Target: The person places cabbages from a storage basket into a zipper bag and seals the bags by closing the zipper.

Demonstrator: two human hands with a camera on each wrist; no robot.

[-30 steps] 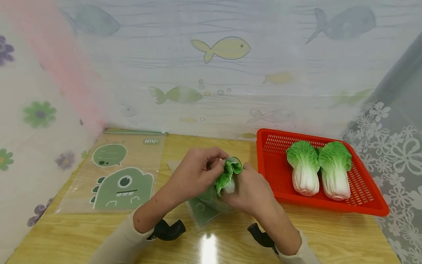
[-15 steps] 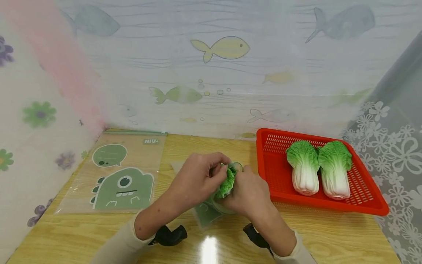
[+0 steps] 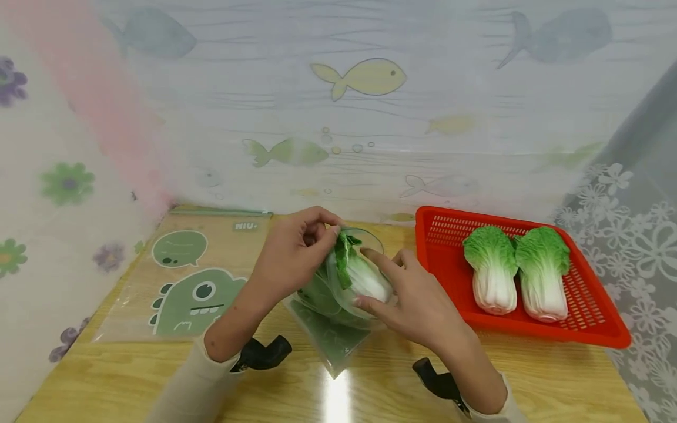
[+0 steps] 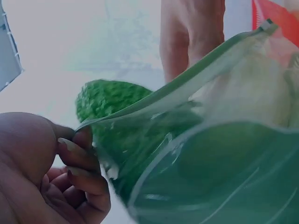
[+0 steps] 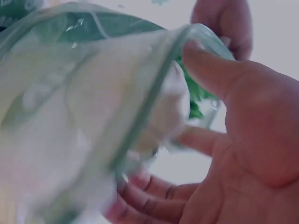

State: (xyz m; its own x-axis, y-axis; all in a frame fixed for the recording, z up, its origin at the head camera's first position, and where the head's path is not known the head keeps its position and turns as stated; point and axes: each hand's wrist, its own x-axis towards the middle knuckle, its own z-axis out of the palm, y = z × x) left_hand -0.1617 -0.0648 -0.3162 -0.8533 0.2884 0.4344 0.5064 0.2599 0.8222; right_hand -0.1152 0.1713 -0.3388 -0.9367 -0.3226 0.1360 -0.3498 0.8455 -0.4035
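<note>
In the head view a Chinese cabbage (image 3: pixel 365 281), white stem and green leaves, sits in the mouth of a clear zip bag (image 3: pixel 334 346) with a green print. My left hand (image 3: pixel 288 255) pinches the bag's rim on the left, beside the leaves; the left wrist view shows its thumb and fingers on the zip edge (image 4: pixel 180 80). On the other side, my right hand (image 3: pixel 420 299) has thumb and index finger spread at the bag mouth, near the white stem. The right wrist view shows its fingers loosely bent around the bag's edge, partly hidden by the plastic.
A red basket (image 3: pixel 439 264) at the right holds two more Chinese cabbages (image 3: pixel 518 273). Flat on the table (image 3: pixel 132 376) at the left lies another zip bag (image 3: pixel 203 244) with a green monster print. Patterned curtains (image 3: pixel 365 117) stand behind.
The cabbage's white stem has come into clearer view in the bag mouth. My right hand has spread its fingers and shifted right; the left hand has moved up and left with the rim.
</note>
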